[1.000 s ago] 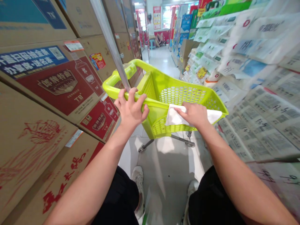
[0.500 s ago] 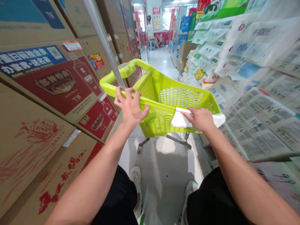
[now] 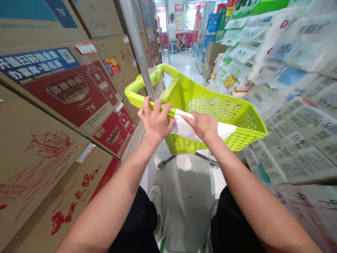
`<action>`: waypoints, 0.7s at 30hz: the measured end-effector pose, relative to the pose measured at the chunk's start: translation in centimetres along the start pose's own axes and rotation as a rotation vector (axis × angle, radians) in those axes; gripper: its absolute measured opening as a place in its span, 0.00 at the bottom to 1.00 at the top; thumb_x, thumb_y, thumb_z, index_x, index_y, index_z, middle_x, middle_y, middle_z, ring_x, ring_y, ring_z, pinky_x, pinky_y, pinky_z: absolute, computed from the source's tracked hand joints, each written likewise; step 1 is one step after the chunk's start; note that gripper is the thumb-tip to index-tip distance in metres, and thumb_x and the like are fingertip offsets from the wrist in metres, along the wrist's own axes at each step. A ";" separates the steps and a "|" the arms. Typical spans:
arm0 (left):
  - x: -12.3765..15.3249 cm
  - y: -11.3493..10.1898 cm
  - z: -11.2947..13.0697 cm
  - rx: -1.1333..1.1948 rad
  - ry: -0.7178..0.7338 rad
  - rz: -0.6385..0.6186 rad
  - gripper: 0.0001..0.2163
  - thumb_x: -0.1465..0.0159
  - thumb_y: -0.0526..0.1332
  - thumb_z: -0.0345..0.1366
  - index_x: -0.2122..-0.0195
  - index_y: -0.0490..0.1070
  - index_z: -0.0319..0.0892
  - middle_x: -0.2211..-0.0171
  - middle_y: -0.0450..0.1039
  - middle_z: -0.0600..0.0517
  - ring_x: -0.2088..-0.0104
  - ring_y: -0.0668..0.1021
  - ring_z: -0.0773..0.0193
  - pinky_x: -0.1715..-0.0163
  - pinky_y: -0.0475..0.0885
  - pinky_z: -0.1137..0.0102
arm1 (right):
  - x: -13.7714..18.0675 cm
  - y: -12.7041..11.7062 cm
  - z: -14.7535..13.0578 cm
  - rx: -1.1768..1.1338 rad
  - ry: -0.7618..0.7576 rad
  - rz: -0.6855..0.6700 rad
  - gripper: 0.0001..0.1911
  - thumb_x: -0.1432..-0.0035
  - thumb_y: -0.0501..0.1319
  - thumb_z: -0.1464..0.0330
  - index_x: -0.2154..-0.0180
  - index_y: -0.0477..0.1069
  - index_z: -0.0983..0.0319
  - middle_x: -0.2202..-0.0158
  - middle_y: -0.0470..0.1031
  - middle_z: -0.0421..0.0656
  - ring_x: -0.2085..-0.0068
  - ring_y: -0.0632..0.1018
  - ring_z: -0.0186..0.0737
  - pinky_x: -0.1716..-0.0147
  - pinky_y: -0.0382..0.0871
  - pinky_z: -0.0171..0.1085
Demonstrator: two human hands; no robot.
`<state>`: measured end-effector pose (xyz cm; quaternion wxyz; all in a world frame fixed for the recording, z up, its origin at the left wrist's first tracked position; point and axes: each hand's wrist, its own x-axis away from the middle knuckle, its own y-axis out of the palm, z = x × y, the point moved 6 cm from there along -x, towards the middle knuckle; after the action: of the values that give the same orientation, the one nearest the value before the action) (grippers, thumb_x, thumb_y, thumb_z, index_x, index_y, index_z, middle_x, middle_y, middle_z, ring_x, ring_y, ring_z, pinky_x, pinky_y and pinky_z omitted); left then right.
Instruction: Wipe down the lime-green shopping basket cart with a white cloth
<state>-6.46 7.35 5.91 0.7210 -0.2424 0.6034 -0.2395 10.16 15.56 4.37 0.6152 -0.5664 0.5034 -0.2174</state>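
A lime-green plastic shopping cart (image 3: 200, 92) stands crosswise in front of me, its handle end to the left. My left hand (image 3: 157, 121) is curled over the near rim by the handle, several fingers on top. My right hand (image 3: 204, 124) presses a white cloth (image 3: 226, 130) onto the same rim, just right of my left hand. The cloth drapes over the rim and down the basket's perforated near side. My right fingertips are partly hidden by the cloth. A grey metal pole (image 3: 138, 42) rises beside the handle, close behind my left fingers.
Stacked cardboard cartons (image 3: 65, 88) line the left side. Packs of paper tissue (image 3: 286, 56) with handwritten prices fill the right. A person (image 3: 172, 31) sits on a blue stool (image 3: 173, 47) down the aisle. My shoes are on the tiled floor (image 3: 184, 196) below the cart.
My right hand has slid the cloth leftward along the rim, close to my left hand. My left hand keeps its place on the rim. The view has shifted slightly.
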 end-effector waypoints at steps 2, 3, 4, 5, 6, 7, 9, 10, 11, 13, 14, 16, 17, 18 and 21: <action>-0.2 0.0 -0.8 0.009 -0.012 -0.011 0.18 0.39 0.64 0.42 0.47 0.77 0.52 0.39 0.75 0.43 0.27 0.55 0.30 0.43 0.55 0.44 | 0.4 0.2 1.2 0.041 -0.010 0.012 0.43 0.32 0.42 0.34 0.58 0.82 0.58 0.65 0.83 0.52 0.65 0.80 0.49 0.69 0.55 0.39; -0.3 -0.1 -1.2 0.012 -0.020 -0.015 0.18 0.39 0.64 0.41 0.47 0.77 0.52 0.39 0.75 0.43 0.27 0.55 0.30 0.43 0.55 0.44 | 0.8 0.3 2.0 0.062 -0.021 0.018 0.42 0.31 0.42 0.35 0.58 0.82 0.59 0.65 0.83 0.52 0.65 0.80 0.49 0.69 0.54 0.39; -0.4 -0.1 -1.5 0.013 -0.030 -0.019 0.19 0.40 0.64 0.41 0.47 0.77 0.52 0.39 0.74 0.43 0.27 0.55 0.30 0.43 0.54 0.44 | 1.1 0.3 2.8 0.084 -0.037 0.024 0.42 0.31 0.43 0.36 0.59 0.82 0.59 0.65 0.83 0.53 0.65 0.80 0.49 0.69 0.53 0.39; -0.5 -0.3 -1.8 0.012 -0.038 -0.024 0.19 0.40 0.64 0.40 0.46 0.77 0.52 0.39 0.74 0.43 0.27 0.54 0.30 0.43 0.54 0.43 | 1.5 0.4 3.8 0.105 -0.055 0.028 0.41 0.30 0.43 0.36 0.59 0.81 0.59 0.65 0.83 0.53 0.65 0.79 0.49 0.69 0.52 0.39; -0.5 -0.4 -2.0 0.011 -0.047 -0.026 0.19 0.40 0.64 0.40 0.46 0.77 0.52 0.38 0.74 0.42 0.27 0.54 0.30 0.43 0.54 0.43 | 1.9 0.5 4.7 0.125 -0.073 0.033 0.40 0.30 0.44 0.37 0.59 0.81 0.59 0.65 0.83 0.53 0.64 0.79 0.50 0.69 0.51 0.39; -0.5 -0.5 -2.2 0.012 -0.055 -0.025 0.20 0.40 0.64 0.40 0.46 0.77 0.52 0.38 0.73 0.42 0.27 0.53 0.30 0.43 0.54 0.43 | 2.3 0.5 5.7 0.144 -0.093 0.038 0.39 0.30 0.45 0.37 0.59 0.81 0.60 0.64 0.83 0.53 0.64 0.79 0.50 0.69 0.50 0.40; -0.5 -0.7 -2.5 0.019 -0.071 -0.017 0.19 0.40 0.64 0.40 0.47 0.77 0.51 0.38 0.73 0.42 0.27 0.53 0.30 0.43 0.55 0.42 | 3.0 0.6 7.4 0.171 -0.126 0.041 0.38 0.31 0.47 0.37 0.59 0.81 0.60 0.64 0.83 0.53 0.64 0.79 0.50 0.68 0.50 0.40; -0.4 -0.7 -2.6 0.023 -0.079 -0.009 0.19 0.40 0.64 0.40 0.47 0.77 0.50 0.39 0.73 0.42 0.27 0.53 0.30 0.43 0.55 0.41 | 3.2 0.6 8.1 0.180 -0.134 0.042 0.38 0.31 0.48 0.37 0.58 0.81 0.60 0.64 0.83 0.53 0.64 0.78 0.50 0.68 0.51 0.39; -0.3 -0.7 -2.6 0.026 -0.085 0.002 0.19 0.40 0.64 0.40 0.48 0.77 0.50 0.39 0.73 0.42 0.27 0.53 0.30 0.43 0.55 0.41 | 3.5 0.6 8.5 0.186 -0.135 0.043 0.38 0.31 0.48 0.37 0.58 0.81 0.61 0.65 0.83 0.53 0.64 0.78 0.50 0.68 0.51 0.39; -0.1 -0.6 -2.4 0.021 -0.091 0.029 0.18 0.40 0.64 0.41 0.49 0.77 0.48 0.40 0.73 0.42 0.28 0.53 0.29 0.45 0.55 0.40 | 3.8 0.5 8.8 0.195 -0.121 0.056 0.37 0.31 0.49 0.37 0.59 0.81 0.61 0.65 0.83 0.53 0.65 0.78 0.50 0.67 0.52 0.40; 0.0 -0.6 -2.2 0.016 -0.094 0.045 0.17 0.40 0.63 0.41 0.50 0.77 0.47 0.41 0.73 0.42 0.28 0.53 0.28 0.45 0.55 0.40 | 3.8 0.5 8.5 0.194 -0.111 0.069 0.37 0.31 0.49 0.37 0.60 0.81 0.61 0.66 0.82 0.53 0.65 0.78 0.50 0.67 0.53 0.40; 0.3 -0.5 -1.6 0.010 -0.097 0.067 0.17 0.40 0.63 0.42 0.50 0.77 0.46 0.42 0.73 0.41 0.28 0.51 0.26 0.47 0.56 0.40 | 3.7 0.3 7.3 0.178 -0.095 0.104 0.38 0.32 0.49 0.36 0.61 0.81 0.61 0.66 0.82 0.53 0.65 0.79 0.51 0.67 0.54 0.40; 0.4 -0.5 -1.2 0.010 -0.095 0.068 0.17 0.40 0.62 0.42 0.50 0.77 0.46 0.42 0.73 0.39 0.28 0.51 0.25 0.47 0.57 0.40 | 3.5 0.2 6.3 0.159 -0.094 0.118 0.39 0.33 0.49 0.35 0.61 0.80 0.61 0.67 0.82 0.53 0.64 0.79 0.51 0.66 0.55 0.40; 0.6 -0.5 -0.7 0.013 -0.091 0.064 0.17 0.39 0.61 0.42 0.50 0.77 0.46 0.43 0.73 0.38 0.28 0.51 0.24 0.48 0.57 0.41 | 3.3 0.2 5.2 0.136 -0.091 0.126 0.39 0.34 0.49 0.34 0.61 0.80 0.61 0.67 0.83 0.53 0.64 0.79 0.52 0.66 0.55 0.41; 0.8 -0.8 0.8 0.022 -0.057 0.039 0.18 0.39 0.61 0.42 0.50 0.77 0.46 0.44 0.73 0.38 0.30 0.54 0.23 0.48 0.58 0.41 | 2.2 0.1 1.8 0.063 -0.064 0.104 0.40 0.35 0.50 0.33 0.58 0.80 0.59 0.65 0.83 0.53 0.64 0.80 0.53 0.66 0.59 0.41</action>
<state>-5.57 6.25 5.92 0.7450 -0.2293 0.5846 -0.2251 12.63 14.59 3.19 0.6592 -0.5265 0.5049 -0.1828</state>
